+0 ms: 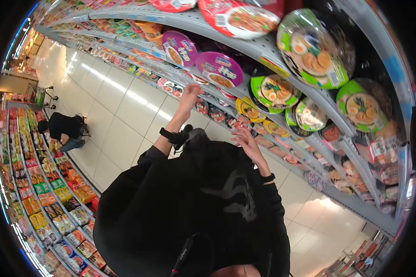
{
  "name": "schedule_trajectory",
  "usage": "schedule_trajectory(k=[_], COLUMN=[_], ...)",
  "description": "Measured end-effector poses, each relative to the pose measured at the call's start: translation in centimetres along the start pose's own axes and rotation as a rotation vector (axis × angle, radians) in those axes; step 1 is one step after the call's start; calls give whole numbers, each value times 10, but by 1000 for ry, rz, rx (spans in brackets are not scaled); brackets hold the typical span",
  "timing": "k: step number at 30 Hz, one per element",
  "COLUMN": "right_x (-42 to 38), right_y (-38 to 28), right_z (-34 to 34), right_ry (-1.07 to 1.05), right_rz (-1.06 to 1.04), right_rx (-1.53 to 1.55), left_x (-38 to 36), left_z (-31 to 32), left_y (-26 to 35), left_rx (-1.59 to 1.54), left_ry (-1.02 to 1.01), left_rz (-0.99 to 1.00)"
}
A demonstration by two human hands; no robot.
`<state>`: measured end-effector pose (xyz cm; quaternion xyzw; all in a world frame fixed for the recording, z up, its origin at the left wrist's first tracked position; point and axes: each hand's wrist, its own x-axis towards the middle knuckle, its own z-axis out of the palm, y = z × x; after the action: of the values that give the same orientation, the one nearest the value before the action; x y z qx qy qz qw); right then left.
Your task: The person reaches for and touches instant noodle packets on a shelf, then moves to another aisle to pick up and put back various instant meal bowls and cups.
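Note:
My left hand (188, 99) is raised at the shelf edge, just below the purple noodle bowls (179, 49); its fingers reach toward the shelf, and whether they touch anything cannot be made out. Lower and to the right, my right hand (247, 144) has its fingers apart and holds nothing, near the lower shelf rows. A second purple bowl (219, 69) lies up and to the right of my left hand. Green-lidded bowls (275, 92) and a yellow bowl (249, 110) sit on the shelf above my right hand.
Large green-lidded bowls (312, 48) and a red bowl (240, 18) fill the upper shelf. Across the tiled aisle (120, 111), another person (64, 129) in black bends at a shelf of colourful packets (46, 198). A shopping cart (40, 97) stands beyond that person.

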<state>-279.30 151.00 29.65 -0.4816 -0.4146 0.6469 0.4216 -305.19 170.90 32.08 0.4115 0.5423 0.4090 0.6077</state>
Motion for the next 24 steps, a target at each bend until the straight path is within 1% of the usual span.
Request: schedule_trajectory(k=[1, 3, 4, 6, 7, 8, 9, 10, 12, 14, 16, 17, 18, 19, 20, 21, 22, 23, 24], right_x=[14, 43, 56, 87, 102, 115, 125, 132, 145, 154, 159, 160, 161, 163, 165, 166, 167, 168, 169], right_y=[-3, -5, -12, -26, -29, -32, -32, -32, -33, -24, -14, -10, -12, -15, -18, -23, -25, -27, -29], right_z=[7, 25, 39, 65, 78, 92, 106, 117, 135, 145, 150, 152, 156, 160, 163, 165, 166, 167, 166], right_ry=[-7, 166, 167, 312, 331, 421, 514, 540, 651, 702, 769, 792, 812, 835, 853, 855, 863, 854, 843], right_rz=[-5, -70, -62, -99, -90, -143, -196, -187, -273, -257, -256, -238, -227, -202, -180, -138, -139, -116, -96], right_rx=[-14, -223, -223, -214, -215, -240, -267, -272, -351, -320, -255, -225, -233, -200, -166, -127, -132, -153, -172], left_x=[-2, 3, 7, 18, 22, 24, 27, 31, 39, 47, 44, 45, 45, 52, 55, 55, 56, 56, 54], left_z=[-2, -11, -21, -44, -58, -72, -87, -101, -129, -151, -159, -161, -163, -162, -159, -153, -146, -139, -130], left_y=[10, 18, 17, 16, 19, 21, 23, 25, 27, 27, 47, 55, 57, 53, 54, 59, 66, 70, 81], left_rx=[-4, -30, -31, 55, 99, 96, 161, 223, 175, 277, 251, 273, 290, 241, 231, 226, 223, 238, 237], left_ry=[-40, -96, -97, -261, -329, -350, -388, -427, -444, -402, -427, -442, -453, -482, -494, -507, -518, -515, -520], left_rz=[-11, -29, -37, -21, -13, -25, 14, 59, 45, 145, 133, 157, 181, 230, 223, 270, 321, 413, 419])
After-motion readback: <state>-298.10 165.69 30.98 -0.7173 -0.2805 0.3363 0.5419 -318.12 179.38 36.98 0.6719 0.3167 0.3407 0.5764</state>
